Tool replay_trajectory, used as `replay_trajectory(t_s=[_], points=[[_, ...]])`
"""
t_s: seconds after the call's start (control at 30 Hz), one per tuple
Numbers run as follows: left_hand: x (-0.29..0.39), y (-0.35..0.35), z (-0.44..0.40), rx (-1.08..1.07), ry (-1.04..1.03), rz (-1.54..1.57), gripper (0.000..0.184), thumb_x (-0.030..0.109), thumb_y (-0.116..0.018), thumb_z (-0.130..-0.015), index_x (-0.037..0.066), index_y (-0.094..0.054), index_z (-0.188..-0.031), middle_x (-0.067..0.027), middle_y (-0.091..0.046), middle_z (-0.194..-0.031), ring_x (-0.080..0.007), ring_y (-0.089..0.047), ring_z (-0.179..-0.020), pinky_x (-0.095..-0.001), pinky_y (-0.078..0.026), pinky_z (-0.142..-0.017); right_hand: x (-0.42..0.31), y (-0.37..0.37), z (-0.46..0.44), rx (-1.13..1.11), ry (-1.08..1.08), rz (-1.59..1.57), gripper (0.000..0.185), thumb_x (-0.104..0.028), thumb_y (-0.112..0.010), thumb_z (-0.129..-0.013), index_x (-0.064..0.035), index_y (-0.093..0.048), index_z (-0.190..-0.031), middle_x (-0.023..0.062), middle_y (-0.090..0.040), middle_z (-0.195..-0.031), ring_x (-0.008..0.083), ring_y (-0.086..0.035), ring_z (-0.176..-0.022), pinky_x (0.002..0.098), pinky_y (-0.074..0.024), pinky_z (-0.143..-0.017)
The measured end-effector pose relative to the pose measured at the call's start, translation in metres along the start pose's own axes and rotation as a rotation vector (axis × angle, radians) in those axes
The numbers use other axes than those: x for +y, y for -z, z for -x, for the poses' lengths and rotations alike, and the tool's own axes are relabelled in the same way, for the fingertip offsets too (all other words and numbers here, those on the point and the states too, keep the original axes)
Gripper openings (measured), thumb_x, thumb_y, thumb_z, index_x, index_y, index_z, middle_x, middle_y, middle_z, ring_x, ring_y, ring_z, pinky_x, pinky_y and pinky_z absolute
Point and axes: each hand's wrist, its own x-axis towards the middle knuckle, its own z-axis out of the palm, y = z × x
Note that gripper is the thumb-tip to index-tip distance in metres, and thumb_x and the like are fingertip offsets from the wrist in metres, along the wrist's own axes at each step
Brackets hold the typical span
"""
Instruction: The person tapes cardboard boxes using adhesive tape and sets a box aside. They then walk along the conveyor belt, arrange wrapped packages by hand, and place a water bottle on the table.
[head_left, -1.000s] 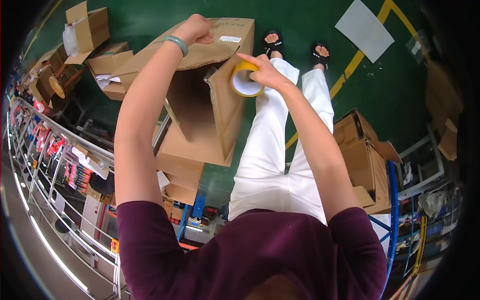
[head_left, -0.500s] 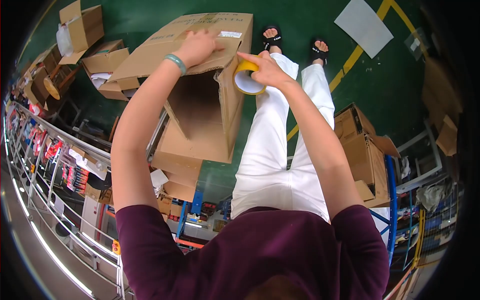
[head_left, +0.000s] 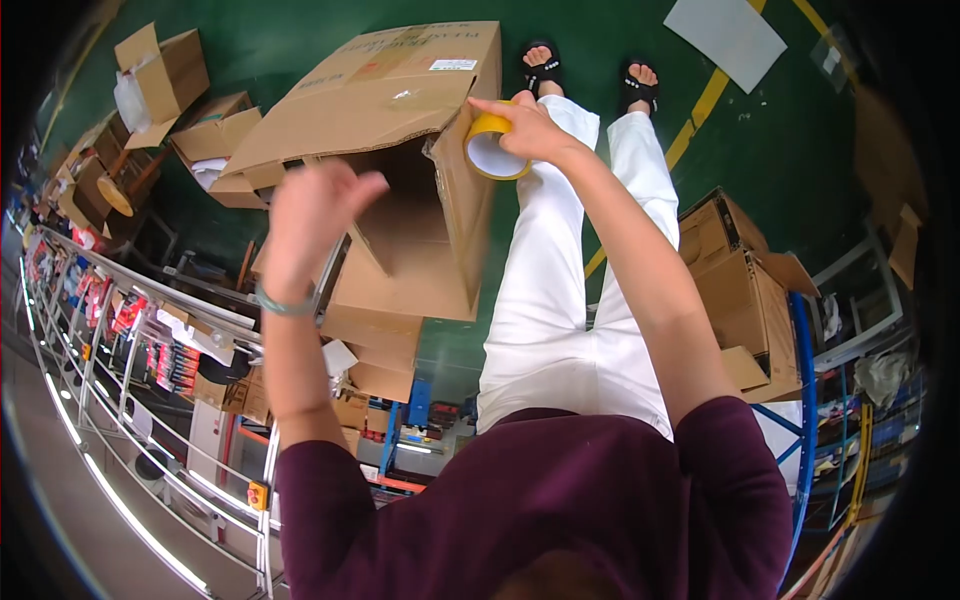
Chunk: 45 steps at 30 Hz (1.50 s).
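A large cardboard box (head_left: 400, 75) with printing and a label lies on its side, its open end facing me. Clear tape shines on its top panel. My right hand (head_left: 535, 130) grips a roll of yellow tape (head_left: 470, 150) at the box's right edge, index finger stretched out to the corner of the top panel. In front of the box's open end, toward the left, my left hand (head_left: 315, 215) is in the air, blurred, with its thumb held apart and nothing visible in it. Its other fingers are partly smeared.
Open cartons (head_left: 215, 145) stand on the green floor at the left. Another tall open box (head_left: 735, 295) is at the right, by a blue frame (head_left: 803, 400). A white sheet (head_left: 725, 40) lies on the floor ahead. Metal railing (head_left: 180, 460) runs along the left.
My left hand has lifted off the box's top panel and moved back toward me and to the left. My right hand stays at the box edge with the tape roll.
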Motion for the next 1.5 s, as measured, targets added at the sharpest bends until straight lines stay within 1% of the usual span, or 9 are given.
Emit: replay_trajectory(t_s=[0.13,0.3,0.6,0.8,0.93,1.07,1.13,1.4,1.5], points=[[-0.021,-0.134,-0.052,0.36,-0.695,0.686,0.06,0.036,-0.069,-0.07,-0.005,-0.052,-0.11,-0.0188,-0.058,-0.101,-0.0268,-0.054,-0.099,-0.0318,-0.04,-0.088,-0.011,-0.005,0.003,0.002,0.0,-0.015,0.069,-0.001,-0.047,-0.063,-0.0337,-0.043,-0.124,0.0193,-0.04,-0.101,0.0339,-0.043,-0.097,0.0315,-0.0356,-0.088],[0.032,-0.16,-0.081,0.384,-0.38,1.122,0.035,0.024,-0.054,-0.085,-0.005,-0.052,-0.105,-0.0076,-0.058,-0.098,-0.0129,-0.05,-0.09,-0.0262,-0.039,-0.082,-0.001,0.004,0.007,0.013,-0.004,0.068,0.068,-0.003,-0.051,-0.064,-0.0265,-0.041,-0.127,0.0195,-0.041,-0.108,0.0325,-0.043,-0.102,0.0321,-0.0343,-0.091],[0.064,-0.119,-0.101,0.812,-0.408,1.152,0.032,0.024,-0.048,-0.088,-0.007,-0.057,-0.093,-0.0079,-0.062,-0.083,-0.0098,-0.053,-0.075,-0.0264,-0.043,-0.068,0.01,-0.028,-0.006,0.576,0.431,-1.014,0.086,-0.015,-0.073,-0.064,-0.0051,-0.022,-0.132,0.0088,-0.038,-0.124,0.0192,-0.036,-0.115,0.0289,-0.0274,-0.097],[0.067,-0.068,-0.115,1.01,-0.226,1.071,0.029,0.019,-0.049,-0.087,-0.007,-0.057,-0.093,-0.008,-0.061,-0.084,-0.0118,-0.054,-0.071,-0.0272,-0.044,-0.064,-0.033,0.024,-0.036,0.725,0.417,-0.615,0.067,-0.018,-0.059,-0.062,-0.01,-0.037,-0.124,0.019,-0.053,-0.105,0.0315,-0.049,-0.1,0.0359,-0.0391,-0.086],[0.07,-0.06,-0.127,1.169,-0.078,0.84,0.029,0.02,-0.051,-0.085,-0.009,-0.058,-0.087,-0.0094,-0.061,-0.081,-0.012,-0.054,-0.07,-0.027,-0.043,-0.062,-0.013,0.047,-0.026,0.527,0.304,-0.442,0.067,-0.021,-0.057,-0.061,-0.0085,-0.038,-0.124,0.0194,-0.057,-0.093,0.0308,-0.056,-0.087,0.0346,-0.0435,-0.078],[0.07,-0.064,-0.13,1.143,-0.06,0.975,0.031,0.021,-0.053,-0.084,-0.01,-0.059,-0.084,-0.0082,-0.061,-0.074,-0.0142,-0.054,-0.065,-0.0286,-0.043,-0.061,0.009,0.044,0.021,0.028,0.124,-0.4,0.075,-0.021,-0.058,-0.061,-0.0116,-0.03,-0.13,0.027,-0.04,-0.115,0.0351,-0.042,-0.108,0.0344,-0.0365,-0.091],[0.079,-0.068,-0.127,1.217,-0.079,0.962,0.032,0.021,-0.053,-0.084,-0.011,-0.059,-0.08,-0.008,-0.061,-0.07,-0.0145,-0.054,-0.063,-0.0297,-0.044,-0.061,0.024,0.021,0.03,0.454,0.217,-0.54,0.077,-0.02,-0.061,-0.062,-0.003,-0.027,-0.129,0.0202,-0.051,-0.106,0.026,-0.051,-0.098,0.0313,-0.0404,-0.084],[0.102,-0.069,-0.114,1.316,-0.048,0.434,0.04,0.028,-0.057,-0.079,-0.011,-0.058,-0.071,-0.0225,-0.059,-0.065,-0.0322,-0.059,-0.062,-0.0382,-0.045,-0.061,-0.011,-0.034,0.015,0.872,0.192,-1.137,0.077,-0.017,-0.063,-0.061,-0.0111,-0.026,-0.129,0.0201,-0.032,-0.119,0.0335,-0.033,-0.111,0.0392,-0.026,-0.097],[0.088,-0.076,-0.116,1.355,-0.009,0.37,0.042,0.03,-0.057,-0.078,-0.01,-0.057,-0.066,-0.0249,-0.057,-0.063,-0.0383,-0.057,-0.061,-0.0418,-0.045,-0.059,0.014,-0.021,0.033,0.744,0.26,-0.698,0.067,-0.017,-0.059,-0.06,-0.0082,-0.04,-0.123,0.0186,-0.047,-0.103,0.0272,-0.043,-0.102,0.0349,-0.0358,-0.087]])
